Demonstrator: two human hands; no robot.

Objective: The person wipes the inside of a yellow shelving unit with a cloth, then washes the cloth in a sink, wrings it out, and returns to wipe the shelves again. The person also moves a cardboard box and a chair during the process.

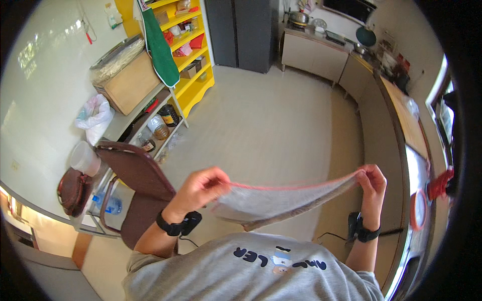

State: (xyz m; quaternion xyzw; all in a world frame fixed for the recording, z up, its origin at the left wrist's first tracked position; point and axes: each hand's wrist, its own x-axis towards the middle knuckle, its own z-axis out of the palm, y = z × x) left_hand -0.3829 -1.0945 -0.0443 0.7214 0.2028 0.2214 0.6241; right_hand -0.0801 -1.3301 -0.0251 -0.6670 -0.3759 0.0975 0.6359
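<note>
A grey cloth (pixel 278 201) with a pink edge is stretched in the air in front of my chest. My left hand (pixel 205 188) pinches one upper corner between thumb and fingers. At the opposite corner, my right hand (pixel 371 184) grips the same pink edge. The cloth sags between the two hands, and its lower part hangs in a folded, darker edge. Both wrists wear a black strap with a small device. Floor tiles lie below the cloth.
A brown chair (pixel 145 180) stands at my left, beside a shelf rack (pixel 173 131) with bottles. A yellow shelf unit (pixel 192 82) and a dark refrigerator (pixel 241 34) stand farther back. Along my right runs a counter (pixel 386 124), with a round pink-rimmed item (pixel 418 209) on it.
</note>
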